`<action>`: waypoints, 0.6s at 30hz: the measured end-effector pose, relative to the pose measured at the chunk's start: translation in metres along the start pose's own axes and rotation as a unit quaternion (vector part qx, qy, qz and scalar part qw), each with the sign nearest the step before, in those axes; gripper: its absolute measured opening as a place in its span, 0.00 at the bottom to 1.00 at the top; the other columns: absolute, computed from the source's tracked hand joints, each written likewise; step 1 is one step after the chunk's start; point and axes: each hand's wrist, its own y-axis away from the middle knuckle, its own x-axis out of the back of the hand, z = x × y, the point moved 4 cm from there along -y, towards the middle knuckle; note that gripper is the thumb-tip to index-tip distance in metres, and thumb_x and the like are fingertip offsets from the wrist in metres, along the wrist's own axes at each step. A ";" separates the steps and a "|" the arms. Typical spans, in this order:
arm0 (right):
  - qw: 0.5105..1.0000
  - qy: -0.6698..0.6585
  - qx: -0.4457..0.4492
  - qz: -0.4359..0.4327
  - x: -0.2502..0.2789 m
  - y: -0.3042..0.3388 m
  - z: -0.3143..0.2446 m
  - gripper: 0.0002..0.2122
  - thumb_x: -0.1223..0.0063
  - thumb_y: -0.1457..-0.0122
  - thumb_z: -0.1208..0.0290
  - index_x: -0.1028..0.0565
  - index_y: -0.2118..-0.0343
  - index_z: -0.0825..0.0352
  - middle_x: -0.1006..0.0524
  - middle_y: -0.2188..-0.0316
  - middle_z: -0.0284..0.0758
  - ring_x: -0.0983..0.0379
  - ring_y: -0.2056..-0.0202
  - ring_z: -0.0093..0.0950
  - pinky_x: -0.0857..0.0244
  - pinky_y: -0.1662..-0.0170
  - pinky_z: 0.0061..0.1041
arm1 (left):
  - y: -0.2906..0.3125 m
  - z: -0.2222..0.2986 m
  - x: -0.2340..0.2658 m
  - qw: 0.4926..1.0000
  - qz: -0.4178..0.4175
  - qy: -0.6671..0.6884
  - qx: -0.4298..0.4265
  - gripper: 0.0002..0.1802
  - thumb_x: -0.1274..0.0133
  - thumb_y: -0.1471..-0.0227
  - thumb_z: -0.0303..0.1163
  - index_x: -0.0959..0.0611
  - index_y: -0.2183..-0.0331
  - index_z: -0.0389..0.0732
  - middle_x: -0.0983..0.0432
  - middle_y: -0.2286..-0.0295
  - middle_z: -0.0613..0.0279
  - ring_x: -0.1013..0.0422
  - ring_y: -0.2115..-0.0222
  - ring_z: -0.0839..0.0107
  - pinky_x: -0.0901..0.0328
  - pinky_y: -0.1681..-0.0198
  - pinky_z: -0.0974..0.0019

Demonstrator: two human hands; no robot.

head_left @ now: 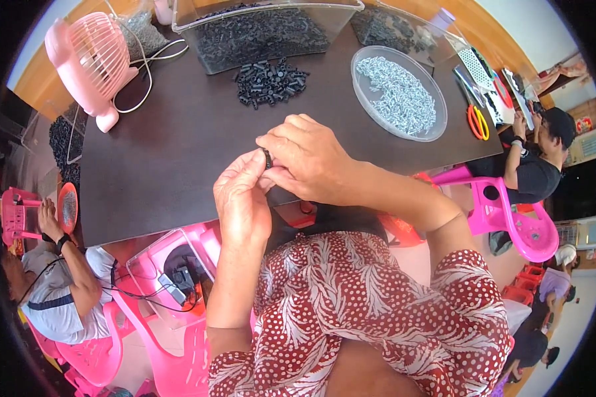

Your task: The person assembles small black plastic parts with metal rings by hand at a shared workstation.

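Note:
Close together over the table's near edge, my two hands work on one small black plastic part (267, 159). The fingertips of my left hand (242, 192) pinch it from the left. My right hand (311, 159) closes on it from the right, its thumb and fingers curled and covering much of the piece. Beyond my hands lies a loose pile of black plastic parts (270, 84). To the right, a round clear dish (437, 129) holds many small silvery metal pieces (397, 96).
A clear bin (218, 63) of black parts stands at the back, with another bin (391, 30) beside it. A pink fan (89, 63) with a white cord is at left. Orange-handled scissors (473, 122) lie at right. Co-workers sit at left (66, 284) and right (536, 159).

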 end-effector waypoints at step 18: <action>0.994 -0.091 0.026 0.057 -0.004 0.012 0.011 0.16 0.41 0.63 0.77 0.29 0.67 0.72 0.29 0.80 0.35 0.34 0.79 0.31 0.39 0.75 0.28 | 0.010 -0.002 0.000 0.999 -0.039 -0.005 0.034 0.09 0.52 0.48 0.27 0.23 0.68 0.30 0.25 0.75 0.58 0.30 0.77 0.71 0.35 0.71 0.70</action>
